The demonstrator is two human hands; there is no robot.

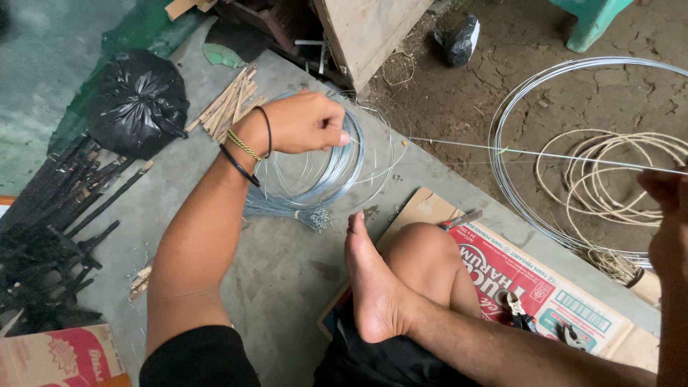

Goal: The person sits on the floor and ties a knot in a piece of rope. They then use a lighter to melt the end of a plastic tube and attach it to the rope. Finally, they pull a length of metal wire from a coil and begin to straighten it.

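Observation:
My left hand (304,122) is closed around one end of a thin steel wire (502,150) that runs taut to the right. My right hand (666,215), at the frame's right edge, pinches the same wire. Under my left hand lies a coil of grey wire (337,175) on the concrete slab (287,272), beside a bundle of cut wire lengths (287,209). I wear bracelets on the left wrist. My bare foot (373,287) and bent knee rest on flattened cardboard (566,301).
A large wire hoop (516,193) and a pale rattan coil (609,179) lie on cracked dirt. Pliers (519,309) and a red-handled tool (459,220) sit on the cardboard. Bamboo sticks (229,104), a black plastic bag (136,100) and dark rods (57,222) are at left.

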